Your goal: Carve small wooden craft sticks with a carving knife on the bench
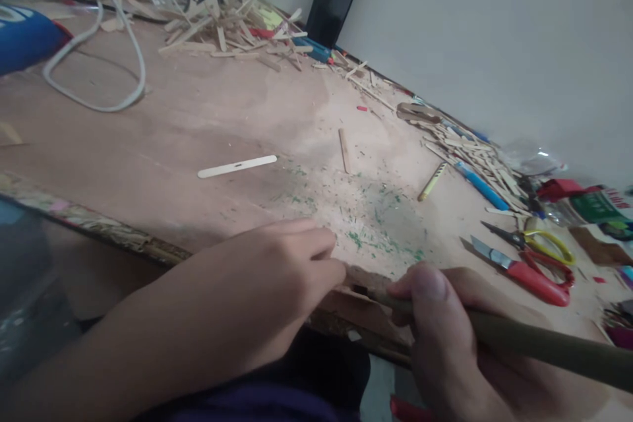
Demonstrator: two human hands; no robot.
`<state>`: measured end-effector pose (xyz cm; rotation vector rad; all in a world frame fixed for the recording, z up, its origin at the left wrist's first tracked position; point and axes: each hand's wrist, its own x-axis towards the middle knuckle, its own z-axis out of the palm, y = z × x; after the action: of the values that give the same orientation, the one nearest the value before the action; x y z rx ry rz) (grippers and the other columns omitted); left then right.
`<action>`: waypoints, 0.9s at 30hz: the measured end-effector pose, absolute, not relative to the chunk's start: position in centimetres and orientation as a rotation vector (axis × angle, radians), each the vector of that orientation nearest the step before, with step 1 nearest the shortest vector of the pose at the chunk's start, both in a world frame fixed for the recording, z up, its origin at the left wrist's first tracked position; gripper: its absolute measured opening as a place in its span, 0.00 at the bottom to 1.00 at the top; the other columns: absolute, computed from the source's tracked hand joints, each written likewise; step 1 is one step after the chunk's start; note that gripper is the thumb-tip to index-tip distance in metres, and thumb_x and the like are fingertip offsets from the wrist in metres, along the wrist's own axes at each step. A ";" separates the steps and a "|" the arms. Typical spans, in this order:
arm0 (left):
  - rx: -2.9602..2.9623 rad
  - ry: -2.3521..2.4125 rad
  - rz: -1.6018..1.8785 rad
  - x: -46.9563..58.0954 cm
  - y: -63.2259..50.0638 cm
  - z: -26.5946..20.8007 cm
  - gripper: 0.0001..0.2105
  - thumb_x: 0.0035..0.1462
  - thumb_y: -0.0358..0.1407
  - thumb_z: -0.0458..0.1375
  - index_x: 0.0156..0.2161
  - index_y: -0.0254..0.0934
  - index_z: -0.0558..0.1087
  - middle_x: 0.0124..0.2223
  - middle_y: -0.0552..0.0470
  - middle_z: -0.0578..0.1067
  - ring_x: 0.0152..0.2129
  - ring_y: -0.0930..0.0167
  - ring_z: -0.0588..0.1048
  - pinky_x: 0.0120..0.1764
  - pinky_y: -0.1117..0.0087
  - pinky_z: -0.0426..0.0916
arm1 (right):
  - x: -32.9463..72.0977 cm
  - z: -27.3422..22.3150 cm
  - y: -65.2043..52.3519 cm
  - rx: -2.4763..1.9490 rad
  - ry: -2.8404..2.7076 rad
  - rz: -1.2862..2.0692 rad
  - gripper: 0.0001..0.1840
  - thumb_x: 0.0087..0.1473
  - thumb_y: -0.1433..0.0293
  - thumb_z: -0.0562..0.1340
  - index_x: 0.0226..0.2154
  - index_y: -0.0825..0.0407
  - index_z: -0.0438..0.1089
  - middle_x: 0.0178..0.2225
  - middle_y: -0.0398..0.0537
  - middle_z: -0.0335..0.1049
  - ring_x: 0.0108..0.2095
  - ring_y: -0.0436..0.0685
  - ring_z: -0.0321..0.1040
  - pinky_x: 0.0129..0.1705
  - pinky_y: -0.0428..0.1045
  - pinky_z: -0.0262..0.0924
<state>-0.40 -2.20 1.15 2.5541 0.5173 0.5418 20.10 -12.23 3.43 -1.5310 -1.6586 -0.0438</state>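
Observation:
My right hand (445, 316) is wrapped around a long olive-green rod (548, 346), with the thumb along its top. The rod narrows towards the table edge, and its far end runs out of view at the right. My left hand (291, 264) is closed at the table's front edge, fingers curled down close to the rod's tip; whatever they hold is hidden. Just beyond both hands, green shavings (376, 237) lie scattered on the table. A pale craft stick (237, 166) with a small dark mark at its middle lies further off, and a browner stick (344, 150) is to its right.
At right lie a red-handled knife (537, 280), yellow-handled scissors (548, 244), a blue pen-like tool (481, 184) and a short yellow piece (432, 181). Craft sticks (212, 26) are heaped at the back. A white cable (141, 72) loops at left by a blue packet (30, 36).

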 end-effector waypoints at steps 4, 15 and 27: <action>2.529 0.519 0.531 -0.6 -2.1 1.2 0.14 0.64 0.17 0.65 0.41 0.42 0.79 0.40 0.56 0.80 0.34 0.67 0.78 0.37 0.64 0.68 | 20.0 3.4 -12.1 -1.543 -1.677 -0.070 0.18 0.72 0.76 0.70 0.30 0.44 0.75 0.22 0.34 0.70 0.17 0.48 0.66 0.20 0.47 0.61; 2.549 0.535 0.513 -0.4 -1.9 0.9 0.14 0.63 0.17 0.64 0.37 0.41 0.77 0.38 0.55 0.78 0.31 0.65 0.75 0.35 0.60 0.66 | 21.0 2.9 -11.2 -1.347 -1.741 0.235 0.17 0.72 0.77 0.69 0.31 0.45 0.74 0.21 0.32 0.75 0.16 0.46 0.70 0.21 0.41 0.66; 2.529 0.530 0.495 -0.4 -1.8 1.1 0.13 0.66 0.18 0.66 0.38 0.41 0.80 0.39 0.55 0.79 0.34 0.65 0.76 0.38 0.61 0.67 | 21.6 3.5 -11.9 -1.515 -1.457 0.277 0.16 0.73 0.65 0.74 0.30 0.43 0.83 0.22 0.36 0.76 0.20 0.47 0.73 0.21 0.38 0.66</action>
<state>-0.42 -1.82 1.13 2.5286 0.5298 0.4947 21.57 -11.87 3.49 -1.5153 -1.4571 0.2771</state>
